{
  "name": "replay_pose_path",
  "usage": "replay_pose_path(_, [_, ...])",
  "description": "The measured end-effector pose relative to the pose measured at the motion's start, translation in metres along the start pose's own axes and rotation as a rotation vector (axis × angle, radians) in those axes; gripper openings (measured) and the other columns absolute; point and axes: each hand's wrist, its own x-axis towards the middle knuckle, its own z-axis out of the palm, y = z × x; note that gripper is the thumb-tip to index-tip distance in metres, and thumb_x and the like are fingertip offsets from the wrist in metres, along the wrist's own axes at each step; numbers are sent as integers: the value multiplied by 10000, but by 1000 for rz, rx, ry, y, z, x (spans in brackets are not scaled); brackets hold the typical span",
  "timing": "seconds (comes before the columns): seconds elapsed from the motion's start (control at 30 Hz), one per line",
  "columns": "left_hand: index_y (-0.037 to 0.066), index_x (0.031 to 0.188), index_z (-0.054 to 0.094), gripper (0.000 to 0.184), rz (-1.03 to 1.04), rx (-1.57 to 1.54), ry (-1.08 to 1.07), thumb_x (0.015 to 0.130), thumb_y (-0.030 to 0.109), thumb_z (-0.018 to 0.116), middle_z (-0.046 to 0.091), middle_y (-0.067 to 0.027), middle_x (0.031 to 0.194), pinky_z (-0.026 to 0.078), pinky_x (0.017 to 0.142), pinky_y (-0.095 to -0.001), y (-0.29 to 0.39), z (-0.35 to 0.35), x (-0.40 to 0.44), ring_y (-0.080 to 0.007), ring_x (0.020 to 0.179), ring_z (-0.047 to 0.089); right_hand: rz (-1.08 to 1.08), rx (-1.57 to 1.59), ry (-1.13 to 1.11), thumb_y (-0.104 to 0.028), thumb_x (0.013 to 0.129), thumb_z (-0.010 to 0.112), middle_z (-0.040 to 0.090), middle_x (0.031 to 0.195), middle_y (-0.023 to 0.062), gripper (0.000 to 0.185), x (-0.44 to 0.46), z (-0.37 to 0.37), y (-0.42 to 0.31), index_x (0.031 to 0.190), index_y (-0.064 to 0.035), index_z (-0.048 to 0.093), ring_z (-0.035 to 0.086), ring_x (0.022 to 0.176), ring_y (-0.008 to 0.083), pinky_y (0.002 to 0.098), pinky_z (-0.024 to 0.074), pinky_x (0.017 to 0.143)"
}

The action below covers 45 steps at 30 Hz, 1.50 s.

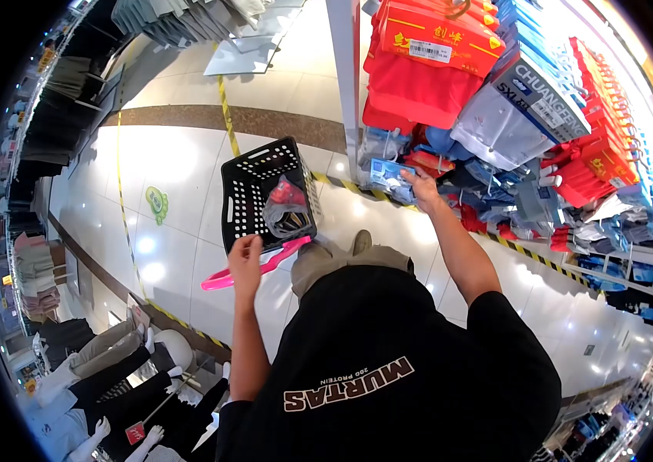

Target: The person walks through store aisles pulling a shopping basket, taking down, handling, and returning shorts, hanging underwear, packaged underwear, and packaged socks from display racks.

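Note:
My right hand (420, 189) holds a flat blue package (389, 175) beside the lower edge of the clothing rack. Over the near rim of a black perforated basket (231, 208), my left hand (245, 256) has its fingers curled together; whether anything is between them is too small to tell. The basket's pink handle (272, 263) lies folded towards me, just by that hand. Inside the basket are a clear plastic bag (286, 209) and something red.
Red packaged garments (426, 92) and a grey CHUANGFENG pack (538, 100) hang at the right, above piled packs. A metal post (345, 85) stands beside them. Mannequins (72, 400) are at the lower left, and clothes racks line the left side.

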Motion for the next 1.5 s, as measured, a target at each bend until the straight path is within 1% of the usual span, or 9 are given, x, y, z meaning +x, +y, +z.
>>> replay_pose_path(0.17, [-7, 1012, 693, 281, 44, 335, 237, 954, 266, 656, 717, -143, 913, 525, 714, -392, -9, -47, 11, -271, 790, 676, -132, -650, 125, -261, 899, 738, 712, 1070, 88, 393, 28, 5, -5, 1223, -51, 661, 656, 940, 198, 329, 501, 852])
replay_pose_path(0.27, [39, 950, 705, 264, -63, 768, 309, 934, 298, 655, 725, -139, 899, 528, 735, -437, -53, -47, 10, -325, 819, 690, -224, -893, 219, -406, 899, 701, 679, 1159, 185, 483, 48, 2, 15, 1302, -149, 632, 651, 1054, 308, 401, 503, 917])
replay_pose_path(0.33, [72, 892, 708, 267, -145, 686, 316, 924, 330, 651, 728, -111, 837, 532, 727, -437, -26, -40, 10, -318, 804, 700, -441, -1003, 207, -466, 885, 694, 628, 1251, 208, 539, 83, -23, 49, 1315, -149, 616, 630, 1113, 344, 425, 491, 953])
replay_pose_path(0.4, [73, 881, 707, 267, -135, 635, 360, 921, 332, 657, 727, -97, 815, 534, 716, -426, -18, -37, 10, -302, 781, 702, -192, -957, 191, -418, 893, 699, 586, 1305, 231, 546, 103, -32, 64, 1342, -128, 591, 573, 1206, 354, 435, 464, 1002])
replay_pose_path(0.8, [81, 785, 679, 252, -54, 651, 333, 892, 308, 663, 707, -94, 750, 521, 663, -438, -24, -45, 29, -301, 715, 688, -371, -1152, 240, -455, 903, 655, 678, 1172, 225, 501, 96, -8, 71, 1256, -101, 622, 640, 1098, 420, 479, 495, 930])
replay_pose_path(1.17, [71, 776, 659, 273, -7, 695, 292, 903, 311, 643, 700, -99, 747, 519, 654, -443, -15, -55, 68, -311, 712, 684, -109, -1044, 496, -392, 760, 810, 658, 1170, 244, 635, 51, -7, 138, 1180, 32, 592, 663, 1061, 381, 448, 527, 911])
replay_pose_path(1.27, [70, 789, 658, 274, 14, 692, 304, 916, 312, 634, 700, -99, 753, 518, 652, -442, -14, -54, 85, -312, 711, 683, 71, -1056, 144, -327, 758, 828, 707, 1062, 179, 524, 24, 11, 172, 1145, -17, 658, 688, 984, 281, 392, 547, 849])
replay_pose_path(1.3, [70, 791, 658, 274, 21, 683, 299, 917, 312, 634, 700, -99, 753, 518, 652, -442, -14, -55, 91, -312, 710, 683, 125, -1055, -6, -407, 770, 778, 707, 1115, 176, 527, 3, 36, 157, 1148, -50, 691, 670, 1071, 315, 405, 519, 954])
replay_pose_path(1.5, [76, 784, 655, 268, 93, 638, 284, 914, 309, 638, 696, -97, 745, 520, 648, -445, -13, -56, 135, -312, 701, 683, -311, -746, -428, -305, 823, 802, 668, 1169, 168, 582, -52, 230, 95, 1263, 16, 597, 662, 1048, 288, 383, 531, 907])
